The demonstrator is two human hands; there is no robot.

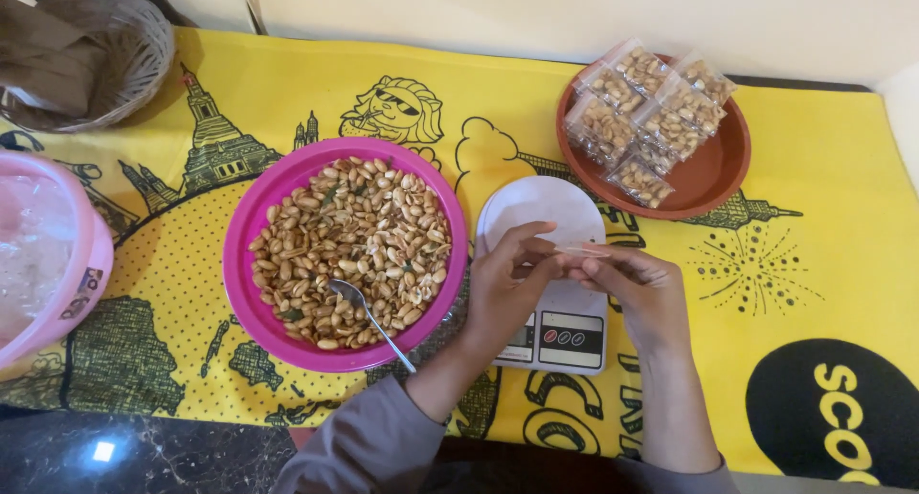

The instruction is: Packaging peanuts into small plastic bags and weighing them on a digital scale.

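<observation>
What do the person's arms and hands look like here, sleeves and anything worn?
Both hands are bare: the left hand and the right hand show no gloves, rings or watch. Both arms wear loose grey-mauve long sleeves, pushed back from the wrists. No markings are visible on the fabric.

Clear peanut packets (643,121) on brown plate (713,173)

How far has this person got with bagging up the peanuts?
Done: several small clear filled peanut packets lie on the round brown plate. In hand: the left hand and right hand pinch a thin clear empty bag above the white kitchen scale. Left: the pink plastic bowl holds plenty of loose roasted peanuts, with a metal spoon resting in it.
</observation>
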